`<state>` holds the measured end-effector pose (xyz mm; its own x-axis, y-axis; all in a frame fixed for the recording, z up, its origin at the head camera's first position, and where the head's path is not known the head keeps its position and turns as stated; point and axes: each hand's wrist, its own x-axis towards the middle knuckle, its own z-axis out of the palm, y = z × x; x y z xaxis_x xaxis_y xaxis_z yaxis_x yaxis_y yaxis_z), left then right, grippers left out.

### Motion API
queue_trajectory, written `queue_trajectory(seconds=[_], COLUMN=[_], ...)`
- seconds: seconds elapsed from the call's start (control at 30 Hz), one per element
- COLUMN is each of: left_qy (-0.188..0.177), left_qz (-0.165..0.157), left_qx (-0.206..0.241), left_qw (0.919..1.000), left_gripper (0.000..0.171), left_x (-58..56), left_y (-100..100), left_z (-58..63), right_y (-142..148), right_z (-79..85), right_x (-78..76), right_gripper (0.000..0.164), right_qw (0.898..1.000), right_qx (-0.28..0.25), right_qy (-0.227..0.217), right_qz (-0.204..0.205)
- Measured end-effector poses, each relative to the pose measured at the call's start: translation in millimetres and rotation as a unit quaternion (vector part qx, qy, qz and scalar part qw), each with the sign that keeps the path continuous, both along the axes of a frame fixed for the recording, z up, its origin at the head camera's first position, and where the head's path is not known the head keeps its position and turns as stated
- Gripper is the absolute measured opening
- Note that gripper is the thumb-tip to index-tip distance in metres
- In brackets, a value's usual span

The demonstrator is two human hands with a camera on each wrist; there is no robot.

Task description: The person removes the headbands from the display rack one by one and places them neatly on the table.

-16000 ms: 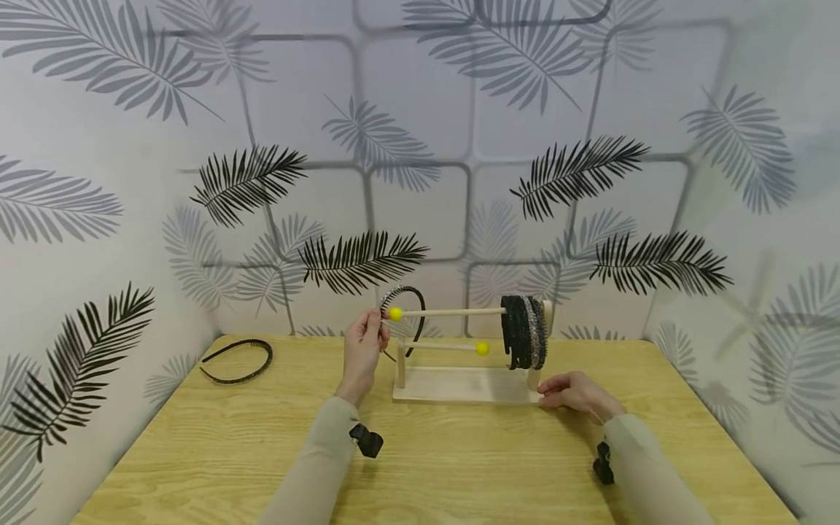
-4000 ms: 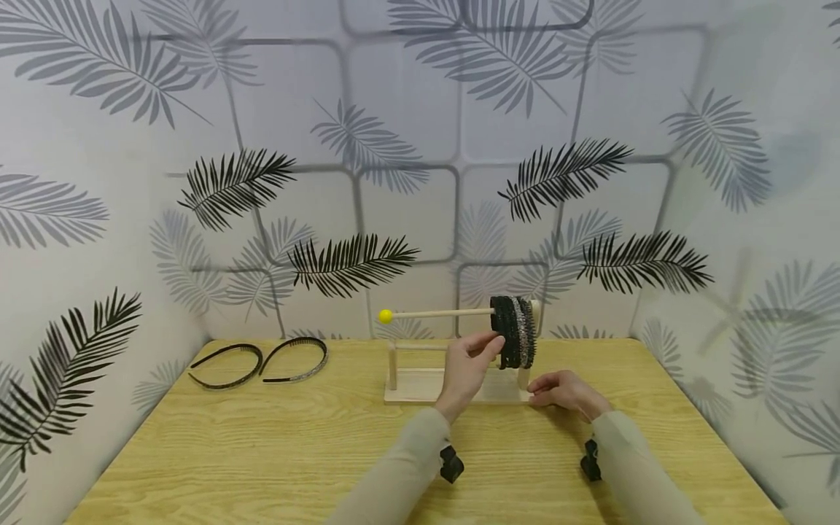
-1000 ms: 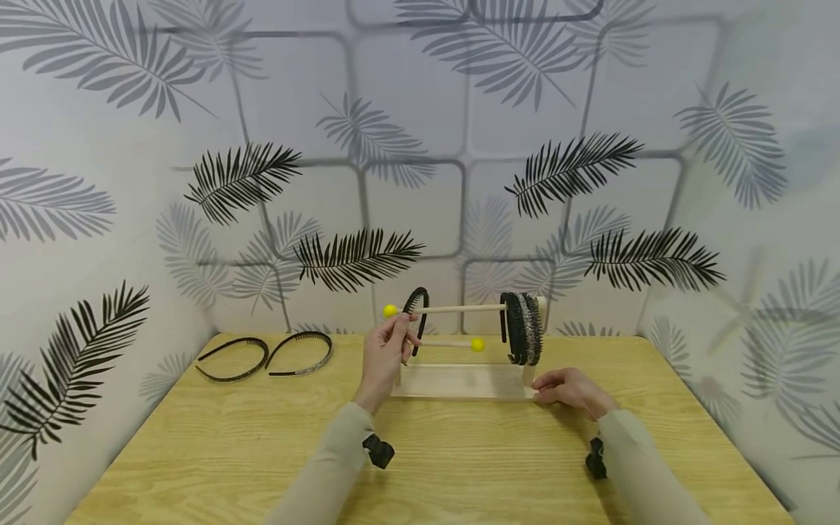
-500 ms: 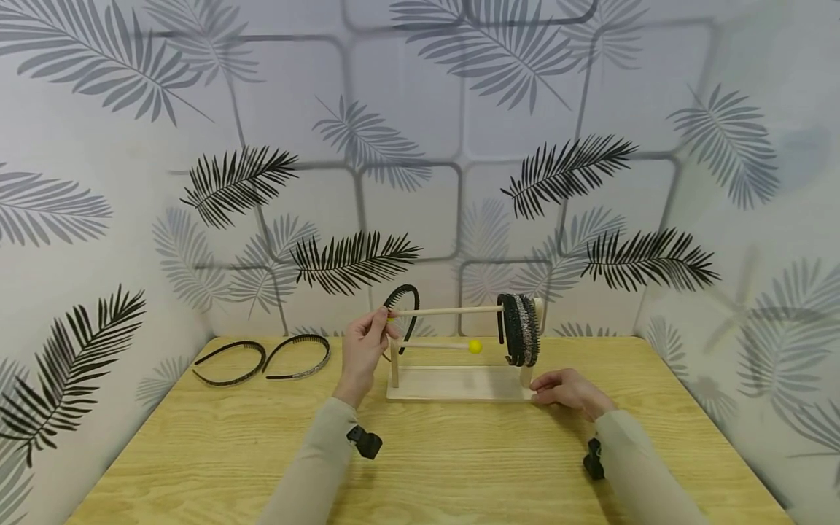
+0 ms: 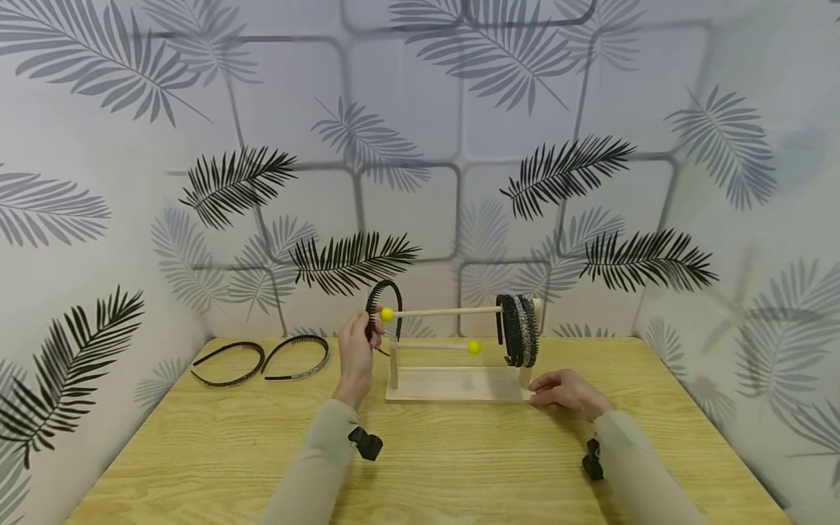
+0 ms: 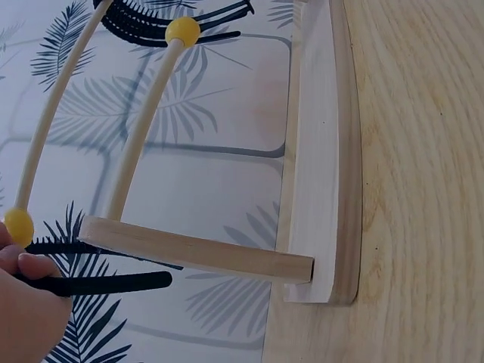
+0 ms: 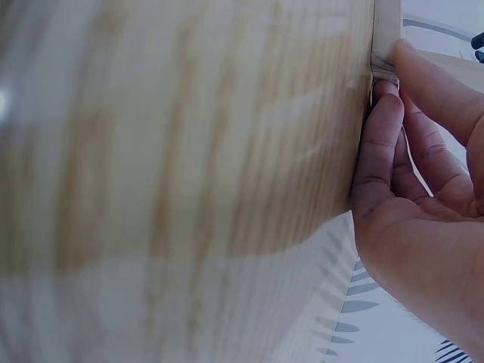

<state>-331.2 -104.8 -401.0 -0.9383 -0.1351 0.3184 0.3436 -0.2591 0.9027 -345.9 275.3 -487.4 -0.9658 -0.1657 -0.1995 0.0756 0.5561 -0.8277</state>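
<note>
The background is being filled by a wall [image 5: 420, 124] printed with grey and black leaves. Before it, a pale wooden stand [image 5: 459, 386] is being carried by a wood-grained counter [image 5: 446, 467], near its far edge. Light long sleeves [image 5: 315, 456] are being worn on both arms. On the stand, an upper rod [image 5: 453, 311] is being supported at its right end and a lower rod [image 5: 433, 345] by the left post [image 5: 394, 367]. A stack of headbands [image 5: 518, 332], mostly black with a silvery glittered band among them, is being borne by the upper rod at its right end.

A black toothed headband [image 5: 387, 282] is being grasped by the left hand [image 5: 356, 357] at the upper rod's free end, curve uppermost; whether the rod is being encircled by it cannot be told. The right end of the stand's base is being pinched between thumb and fingers of the right hand [image 5: 571, 391]. Two loose headbands [image 5: 327, 354] are being supported flat by the counter, just beside each other, left of the stand; silvery glitter is being shown by the right one. A small black device [image 5: 365, 443] is being worn at each wrist. The rods' free ends are being capped by yellow balls [image 5: 474, 348].
</note>
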Motion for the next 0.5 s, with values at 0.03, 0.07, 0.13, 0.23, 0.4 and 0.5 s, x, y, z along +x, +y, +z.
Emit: queue_trajectory(seconds=[0.03, 0.07, 0.13, 0.23, 0.4, 0.5], left_qy=[-0.002, -0.005, -0.010, -0.016, -0.032, -0.047], left_qz=[-0.002, -0.003, 0.004, 0.027, 0.056, 0.059], left_qx=[0.007, 0.012, 0.009, -0.025, -0.075, -0.101], left_qw=[1.0000, 0.9999, 0.9999, 0.9992, 0.9951, 0.9920], left_gripper=[0.036, 0.036, 0.035, 0.031, 0.039, 0.047], left_x=[1.3, 1.7, -0.8, -10.4, -21.0, -24.7], left_y=[-0.4, -0.9, -2.2, -5.0, -10.7, -14.2], left_z=[0.9, 0.9, -2.7, -15.0, -32.4, -38.7], right_y=[-0.2, -0.4, -0.6, -0.6, -0.3, -0.1], right_z=[0.4, 0.7, 1.5, 2.1, 2.5, 2.0], right_x=[0.1, 0.1, 0.3, 0.7, 1.4, 1.4], right_gripper=[0.028, 0.028, 0.029, 0.029, 0.029, 0.029], right_qw=[1.000, 1.000, 1.000, 1.000, 1.000, 1.000], right_qx=[0.001, 0.003, 0.006, 0.009, 0.011, 0.012], right_qy=[0.000, 0.001, 0.000, 0.000, 0.001, -0.001], right_qz=[-0.001, -0.002, -0.003, -0.004, -0.002, -0.004])
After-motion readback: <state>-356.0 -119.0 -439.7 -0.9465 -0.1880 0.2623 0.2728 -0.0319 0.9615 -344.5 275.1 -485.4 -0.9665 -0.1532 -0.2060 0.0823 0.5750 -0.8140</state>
